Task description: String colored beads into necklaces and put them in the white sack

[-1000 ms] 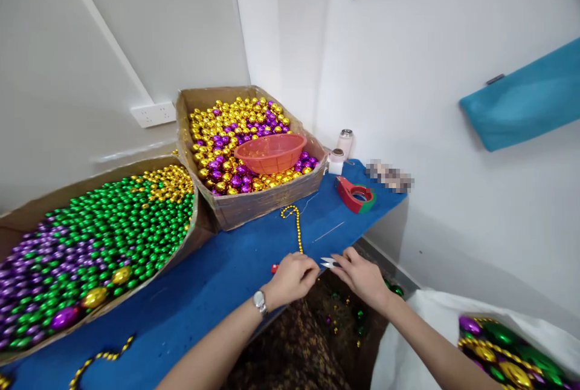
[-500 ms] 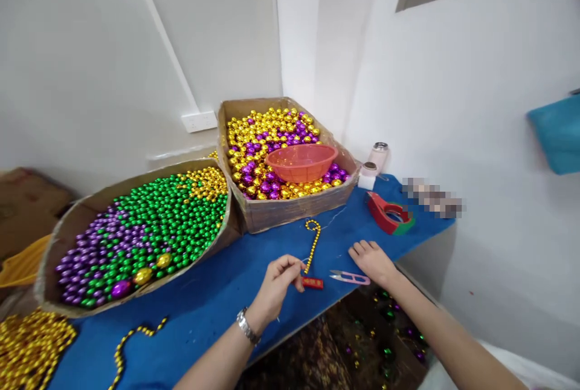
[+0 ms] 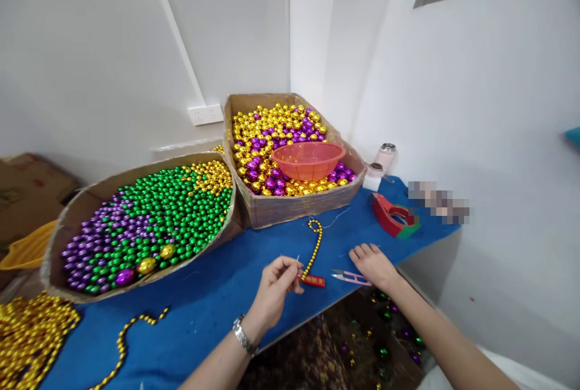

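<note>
My left hand point(image 3: 277, 284), with a metal watch on its wrist, pinches a thin pale strand, like thread, between thumb and fingertips. Just past those fingertips, a short string of gold beads point(image 3: 316, 248) lies on the blue table cover, its far end curled into a loop. A small red block-like piece point(image 3: 312, 281) sits beside the fingers; its left end is hidden by them. My right hand point(image 3: 372, 263) rests palm down on the cover, fingers slightly bent and holding nothing visible. Close to its left lie pink-handled thread snips point(image 3: 348, 277), blades pointing left, handle end partly behind the hand.
Two cardboard boxes stand behind: one point(image 3: 267, 211) of large gold and purple balls with a pink basket point(image 3: 308, 163), one point(image 3: 54, 251) of green, purple and gold beads. A red tape dispenser point(image 3: 389, 221) and bottle point(image 3: 385, 157) are right. Gold bead strands point(image 3: 36, 335) lie left.
The view has shifted slightly. My left fingertips have turned up a little, and the thin strand now sticks up from the pinch. My right hand stays resting on the cover.
</note>
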The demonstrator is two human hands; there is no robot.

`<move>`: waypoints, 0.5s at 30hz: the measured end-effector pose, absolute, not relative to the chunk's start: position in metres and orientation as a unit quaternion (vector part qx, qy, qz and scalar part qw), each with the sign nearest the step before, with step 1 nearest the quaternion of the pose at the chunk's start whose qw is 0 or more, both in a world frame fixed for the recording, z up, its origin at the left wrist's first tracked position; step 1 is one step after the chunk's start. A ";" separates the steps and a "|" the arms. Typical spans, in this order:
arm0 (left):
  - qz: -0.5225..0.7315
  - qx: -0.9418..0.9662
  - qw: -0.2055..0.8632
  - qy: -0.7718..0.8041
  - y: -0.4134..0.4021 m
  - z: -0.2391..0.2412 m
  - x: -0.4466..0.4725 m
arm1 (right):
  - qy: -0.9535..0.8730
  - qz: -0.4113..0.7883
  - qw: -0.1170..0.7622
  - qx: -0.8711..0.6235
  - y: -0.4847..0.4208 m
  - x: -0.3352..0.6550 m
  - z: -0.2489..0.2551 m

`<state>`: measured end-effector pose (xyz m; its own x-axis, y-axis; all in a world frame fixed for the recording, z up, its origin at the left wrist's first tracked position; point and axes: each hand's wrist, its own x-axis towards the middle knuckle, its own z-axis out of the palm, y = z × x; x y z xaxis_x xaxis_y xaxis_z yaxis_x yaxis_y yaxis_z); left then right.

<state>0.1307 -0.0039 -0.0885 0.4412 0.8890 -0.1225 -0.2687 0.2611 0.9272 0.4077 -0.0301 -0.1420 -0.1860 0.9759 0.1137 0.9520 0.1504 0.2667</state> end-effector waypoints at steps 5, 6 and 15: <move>0.416 0.472 0.684 0.369 -0.008 -0.090 0.129 | 0.751 0.113 -0.040 0.649 -0.038 0.385 -0.124; 0.417 0.479 0.675 0.376 -0.008 -0.090 0.128 | 0.755 0.104 -0.058 0.645 -0.043 0.374 -0.118; 0.398 0.613 0.571 0.373 -0.013 -0.090 0.121 | 0.742 -0.067 -0.376 0.552 -0.084 0.296 -0.076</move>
<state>0.1209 -0.0134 -0.0902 0.4040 0.9127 0.0615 0.0030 -0.0686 0.9976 0.2963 -0.0844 -0.0756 -0.1087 0.8685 0.4836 0.7680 0.3823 -0.5139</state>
